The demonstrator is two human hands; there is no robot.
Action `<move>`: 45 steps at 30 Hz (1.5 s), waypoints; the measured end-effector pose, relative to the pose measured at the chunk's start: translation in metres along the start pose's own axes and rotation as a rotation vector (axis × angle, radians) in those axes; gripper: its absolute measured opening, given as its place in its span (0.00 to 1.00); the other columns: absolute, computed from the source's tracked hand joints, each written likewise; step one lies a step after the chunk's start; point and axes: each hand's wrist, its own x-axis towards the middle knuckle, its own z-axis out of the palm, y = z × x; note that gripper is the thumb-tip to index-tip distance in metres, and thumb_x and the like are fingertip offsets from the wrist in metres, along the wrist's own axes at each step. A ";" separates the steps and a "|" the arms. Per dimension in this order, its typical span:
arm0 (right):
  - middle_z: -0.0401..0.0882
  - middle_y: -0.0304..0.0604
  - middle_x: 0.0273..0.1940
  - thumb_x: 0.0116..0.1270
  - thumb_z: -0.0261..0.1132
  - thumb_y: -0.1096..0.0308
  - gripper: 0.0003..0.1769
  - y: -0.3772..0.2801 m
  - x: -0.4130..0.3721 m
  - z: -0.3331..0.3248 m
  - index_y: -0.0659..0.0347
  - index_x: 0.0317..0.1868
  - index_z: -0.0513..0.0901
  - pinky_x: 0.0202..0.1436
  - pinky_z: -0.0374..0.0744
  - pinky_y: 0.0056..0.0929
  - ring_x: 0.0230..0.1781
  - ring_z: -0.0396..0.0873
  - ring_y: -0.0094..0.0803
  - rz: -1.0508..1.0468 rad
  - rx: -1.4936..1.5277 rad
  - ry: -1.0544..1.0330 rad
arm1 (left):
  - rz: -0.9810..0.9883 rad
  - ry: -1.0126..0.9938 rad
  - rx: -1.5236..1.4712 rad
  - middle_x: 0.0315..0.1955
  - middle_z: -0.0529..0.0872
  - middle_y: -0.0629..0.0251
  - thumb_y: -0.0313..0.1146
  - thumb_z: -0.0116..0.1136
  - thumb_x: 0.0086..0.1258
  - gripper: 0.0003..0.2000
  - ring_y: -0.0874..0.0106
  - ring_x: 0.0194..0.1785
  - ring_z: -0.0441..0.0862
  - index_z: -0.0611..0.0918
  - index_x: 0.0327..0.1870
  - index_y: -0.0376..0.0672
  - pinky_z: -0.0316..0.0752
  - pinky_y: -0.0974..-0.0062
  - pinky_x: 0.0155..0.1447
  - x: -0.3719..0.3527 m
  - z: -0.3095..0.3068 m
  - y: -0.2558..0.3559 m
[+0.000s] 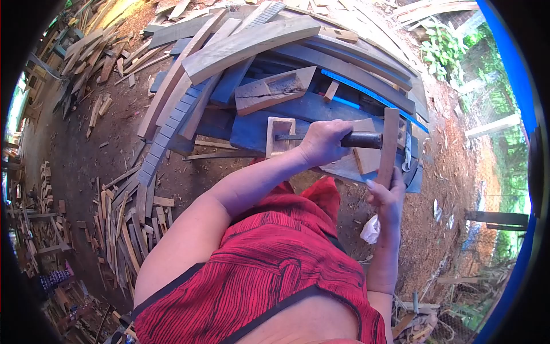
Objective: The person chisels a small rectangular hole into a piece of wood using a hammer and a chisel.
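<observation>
My left hand [326, 142] is closed around a chisel, its dark handle [362, 139] pointing right. The chisel's narrow metal blade [291, 137] runs left into the hollow of a small rectangular wooden block [281, 121], where its tip is hard to make out. My right hand [387, 193] grips the lower end of a flat wooden bar [390, 135]. This bar stands upright across the butt of the chisel handle, touching it or very close. Pale wood pieces [366, 157] lie beneath the chisel and my left hand.
A hollowed wooden block [252, 101] and a long curved plank [252, 46] lie on the dark bench [246, 133]. A blue strip [375, 98] lies along the far side. Wood offcuts [123, 221] pile up on the left ground; a white bag [371, 229] lies at right.
</observation>
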 end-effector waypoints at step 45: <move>0.75 0.34 0.30 0.55 0.70 0.73 0.22 0.003 0.020 0.008 0.64 0.50 0.74 0.22 0.70 0.18 0.21 0.70 0.20 -0.496 0.372 0.207 | -0.007 0.056 0.037 0.29 0.80 0.59 0.31 0.71 0.47 0.15 0.56 0.34 0.82 0.79 0.35 0.44 0.77 0.64 0.38 0.000 -0.009 -0.008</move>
